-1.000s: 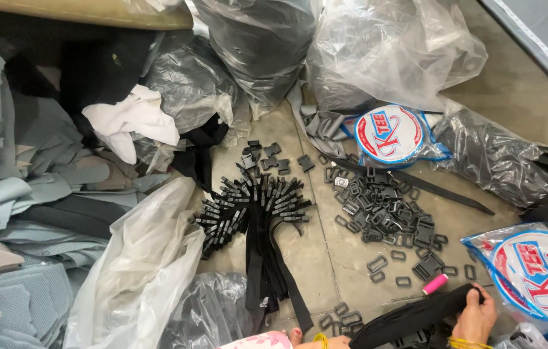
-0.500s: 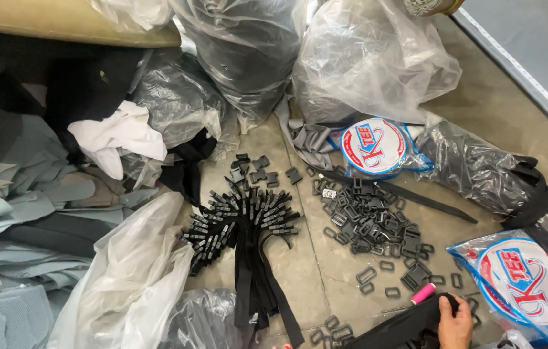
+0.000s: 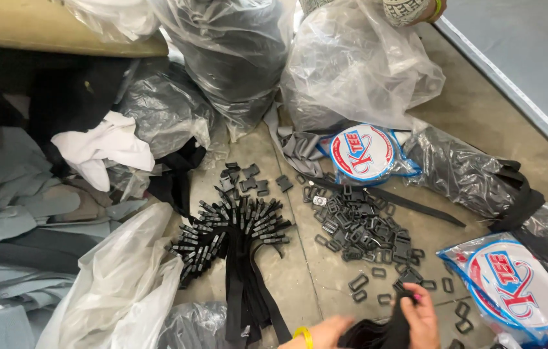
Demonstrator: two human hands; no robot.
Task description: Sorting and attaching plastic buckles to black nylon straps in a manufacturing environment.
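Left hand (image 3: 329, 333) now in view | both hands' fingers grasping black strap (image 3: 387, 331) | bottom edge

On the concrete floor (image 3: 481, 110), a fan of black webbing straps with plastic buckles (image 3: 238, 236) lies left of a heap of loose black plastic slider rings (image 3: 364, 226). Behind that heap sits a round bagged tape roll (image 3: 363, 154); another bagged roll (image 3: 519, 291) lies right. Grey fabric pieces (image 3: 22, 213) pile far left.

hands (image 3: 377, 326) cut off by bottom edge, held black strap (image 3: 395, 329) partly hidden
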